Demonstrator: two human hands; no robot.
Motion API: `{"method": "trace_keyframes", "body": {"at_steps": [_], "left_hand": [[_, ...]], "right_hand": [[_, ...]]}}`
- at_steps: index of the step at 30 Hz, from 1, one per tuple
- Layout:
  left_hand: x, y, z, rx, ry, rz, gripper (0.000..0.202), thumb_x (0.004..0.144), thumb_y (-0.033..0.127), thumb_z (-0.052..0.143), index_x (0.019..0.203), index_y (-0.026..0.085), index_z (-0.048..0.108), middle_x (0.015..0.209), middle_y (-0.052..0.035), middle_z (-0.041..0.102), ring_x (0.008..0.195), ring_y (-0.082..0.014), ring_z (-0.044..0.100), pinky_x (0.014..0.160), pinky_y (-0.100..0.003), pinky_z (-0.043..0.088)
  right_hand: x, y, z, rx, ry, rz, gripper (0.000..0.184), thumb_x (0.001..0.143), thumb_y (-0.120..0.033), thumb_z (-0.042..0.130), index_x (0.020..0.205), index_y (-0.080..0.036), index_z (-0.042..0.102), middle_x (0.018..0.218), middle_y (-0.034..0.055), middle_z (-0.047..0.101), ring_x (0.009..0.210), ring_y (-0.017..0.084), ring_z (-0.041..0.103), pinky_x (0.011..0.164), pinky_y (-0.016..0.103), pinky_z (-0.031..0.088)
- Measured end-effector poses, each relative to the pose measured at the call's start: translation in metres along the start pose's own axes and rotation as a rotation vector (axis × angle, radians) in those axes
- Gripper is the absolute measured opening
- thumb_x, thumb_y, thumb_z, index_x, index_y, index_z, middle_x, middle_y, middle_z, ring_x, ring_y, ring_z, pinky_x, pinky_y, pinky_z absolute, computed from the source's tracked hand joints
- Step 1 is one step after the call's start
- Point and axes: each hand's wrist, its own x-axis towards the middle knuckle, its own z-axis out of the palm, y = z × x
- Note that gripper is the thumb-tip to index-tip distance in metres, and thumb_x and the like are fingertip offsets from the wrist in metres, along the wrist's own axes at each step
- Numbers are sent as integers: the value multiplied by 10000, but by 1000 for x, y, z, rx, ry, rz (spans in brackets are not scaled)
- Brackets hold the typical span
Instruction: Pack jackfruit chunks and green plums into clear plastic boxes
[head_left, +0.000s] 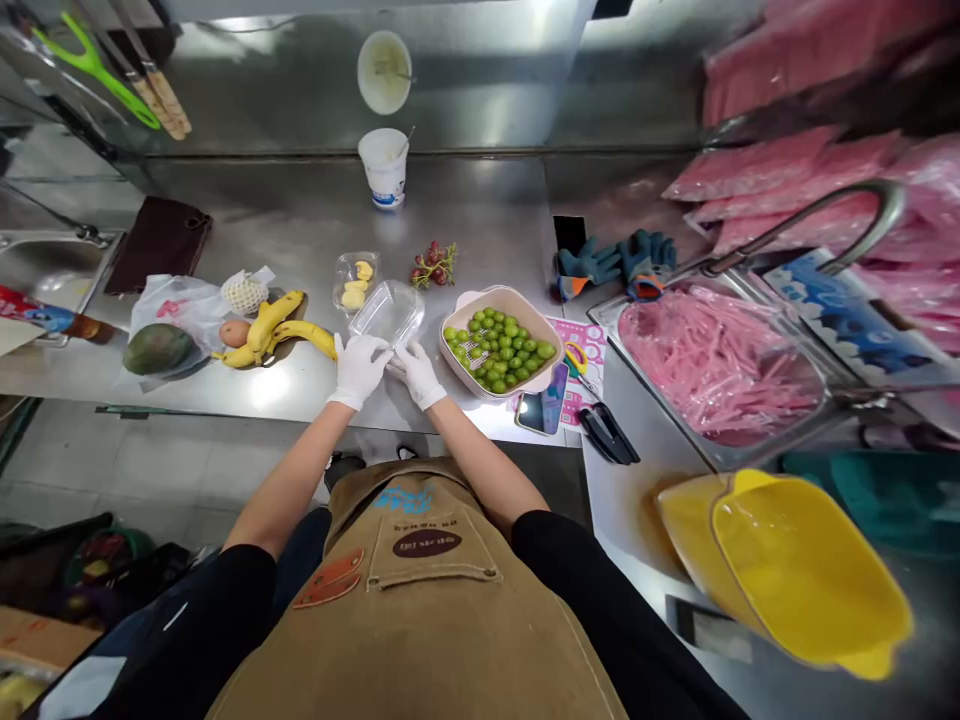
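Note:
A clear plastic box (388,310) sits in front of me on the steel counter, tilted a little. My left hand (358,370), in a white glove, is closed on its near left edge. My right hand (417,374), gloved too, has its fingers on the near right edge. A smaller clear tub (355,282) with pale yellow fruit pieces stands just beyond the left hand. Right of my right hand is a pale pink basin (459,364) of green, round fruit (502,350). A bunch of red grapes (433,265) lies behind the box.
Bananas (268,330), a mango (157,348) and a plastic bag lie to the left. A white bucket (385,168) stands at the back. Right are a phone (543,400), scissors (579,364), gloves (592,265), a sink of pink packets (720,360) and a yellow bin (802,570).

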Motion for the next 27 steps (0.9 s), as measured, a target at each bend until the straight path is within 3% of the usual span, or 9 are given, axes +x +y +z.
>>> {"method": "trace_keyframes", "body": {"at_steps": [3,8,11,14,16,18,22,24,27], "left_hand": [[-3,7,-7,-60,131,-47,80,968,252,678,895,266,707,1084,-79,812,1241,-335,676,1363,-698,162],[-48,42,-8,-123,372,82,77,952,291,746,877,294,728,1052,-65,785,1360,-347,620,1384,-703,120],[-85,77,6,-189,328,177,80,901,267,815,900,336,774,1028,-34,783,1306,-352,654,1393,-750,36],[-109,107,24,-328,185,205,133,902,283,843,965,394,806,1023,-19,783,1218,-357,715,1382,-814,14],[-119,121,34,-410,127,227,166,892,347,880,1022,426,814,1049,-24,782,1189,-358,743,1382,-819,149],[-123,133,43,-506,188,241,265,834,418,942,1063,441,809,1075,-27,775,1181,-350,758,1350,-765,350],[-118,166,58,-957,517,-69,610,836,668,885,1378,456,705,1475,-50,672,1494,-378,602,1314,-679,466],[-108,182,65,-1218,471,-247,769,916,817,699,1569,437,558,1640,-94,566,1570,-408,528,1256,-698,518],[-95,194,73,-1559,204,-395,924,861,878,706,1616,391,492,1642,-157,575,1529,-463,562,1150,-705,590]], "right_hand": [[-17,-7,-6,-128,-18,44,652,904,-349,803,1509,-304,562,1359,65,718,1039,149,733,852,250,662],[-82,-41,-57,-371,-255,-64,851,869,-537,855,1595,-276,495,1490,145,608,1084,227,735,816,347,698],[-105,-76,-84,-458,-309,-229,926,873,-589,846,1648,-337,406,1457,116,597,981,195,735,733,337,681],[-98,-106,-100,-609,-219,-329,750,907,-557,785,1547,-306,482,1198,42,665,765,151,693,612,297,612],[-87,-121,-109,-711,-184,-336,593,919,-507,745,1424,-270,545,1029,2,671,672,139,653,584,291,575],[-78,-132,-118,-780,-190,-349,495,909,-436,732,1339,-253,567,937,-15,665,669,144,651,617,298,579],[-80,-156,-135,-867,-234,-412,499,932,-339,692,1405,-256,557,971,7,686,717,153,679,677,322,607],[-86,-169,-140,-927,-310,-431,541,963,-330,673,1485,-266,549,1043,37,712,755,165,696,700,341,626],[-87,-189,-144,-1034,-472,-461,567,977,-350,698,1531,-290,593,1197,85,747,941,229,746,882,435,673]]}}
